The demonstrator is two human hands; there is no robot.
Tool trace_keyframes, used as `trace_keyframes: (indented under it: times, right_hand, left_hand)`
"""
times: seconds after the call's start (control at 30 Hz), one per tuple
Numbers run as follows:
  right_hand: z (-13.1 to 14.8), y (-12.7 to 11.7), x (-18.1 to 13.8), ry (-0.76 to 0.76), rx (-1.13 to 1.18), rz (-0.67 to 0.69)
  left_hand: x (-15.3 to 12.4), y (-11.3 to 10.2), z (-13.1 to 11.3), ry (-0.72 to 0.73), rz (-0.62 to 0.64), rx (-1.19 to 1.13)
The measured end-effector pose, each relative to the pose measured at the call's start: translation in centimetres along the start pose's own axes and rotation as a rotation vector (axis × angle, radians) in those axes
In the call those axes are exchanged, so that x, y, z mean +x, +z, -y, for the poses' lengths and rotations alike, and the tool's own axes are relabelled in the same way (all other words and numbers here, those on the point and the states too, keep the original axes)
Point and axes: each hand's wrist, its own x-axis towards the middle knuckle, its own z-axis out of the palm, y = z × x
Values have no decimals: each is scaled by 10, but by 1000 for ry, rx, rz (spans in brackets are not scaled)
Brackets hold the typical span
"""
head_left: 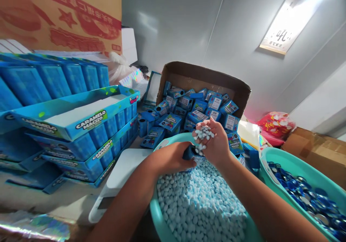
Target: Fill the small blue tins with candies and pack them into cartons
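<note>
Over a turquoise basin (155,209) full of pale blue and white candies (205,202), my left hand (174,157) grips a small blue box (189,152), its dark opening tilted toward my other hand. Cupped beside that opening, my right hand (220,146) holds a small heap of loose candies (204,133). A few of them lie at the edge of the box mouth. My left fingers partly hide the box. Behind both hands, several similar blue boxes (170,122) spill out of a brown carton (207,70).
Stacked blue display trays (78,126) filled with boxes stand at left. A white scale (127,170) sits between them and the basin. At right, another turquoise tub (300,168) holds shiny blue and silver round pieces (305,195). A red bag (277,123) and a cardboard box (313,152) lie behind it.
</note>
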Motion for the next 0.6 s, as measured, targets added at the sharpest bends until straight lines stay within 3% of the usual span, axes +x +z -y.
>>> trace_keyframes:
  times: [0.17,0.6]
  right_hand:
    - [3,0,0,47,23,-22]
    - [-1,0,-1,2,-18,15]
  left_hand:
    - [-1,-1,-1,34,14,11]
    - [0,0,-1,8,17,-2]
